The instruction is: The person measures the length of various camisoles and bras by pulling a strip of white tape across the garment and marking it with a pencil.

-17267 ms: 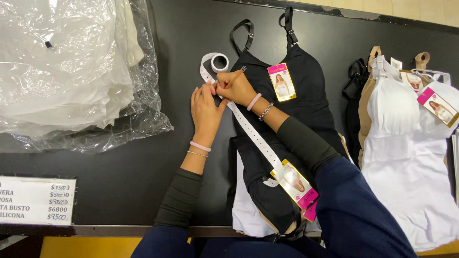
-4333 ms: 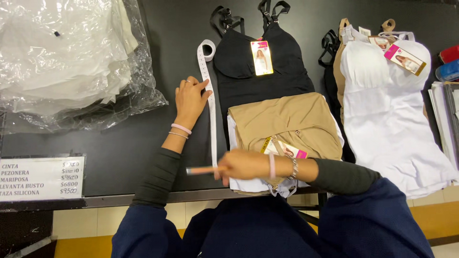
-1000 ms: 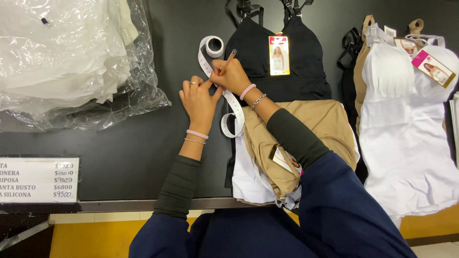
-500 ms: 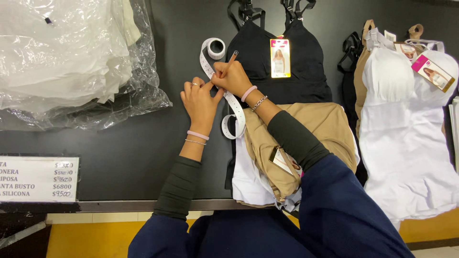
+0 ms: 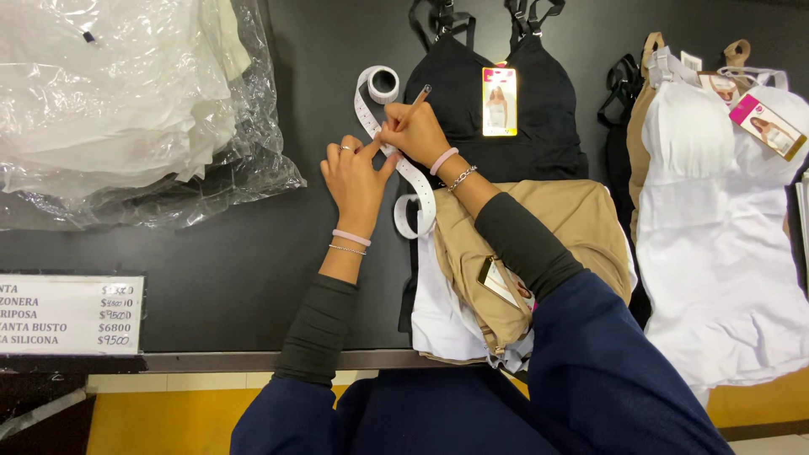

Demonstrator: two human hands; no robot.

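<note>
Head view gives me both hands working close together on a white strip of tape [image 5: 403, 160] that runs down the black tabletop [image 5: 253, 253] from a small roll [image 5: 383, 82] at its far end to a loose loop near the folded garments. My left hand [image 5: 358, 173] lies flat with its fingertips pinning the strip to the surface; my right hand [image 5: 415, 131] is closed around a slim pen [image 5: 419, 94], tip down on the tape right beside the left fingers. I judge the strip to be very light, thin and floppy, likely to curl or slide unless pressed flat, so it is best held by pinching an edge or pinning it just beside the spot being marked. A black top [image 5: 514, 126] with a hang tag lies just right of the tape, a beige garment [image 5: 548, 227] is folded over a white one below it, and a white top [image 5: 716, 244] lies further right. For containers, I see only a clear plastic bag [image 5: 126, 109] at the left, crumpled and holding folded white fabric; whether it is sealed I cannot tell. A price card [image 5: 67, 313] sits at the near left edge.
</note>
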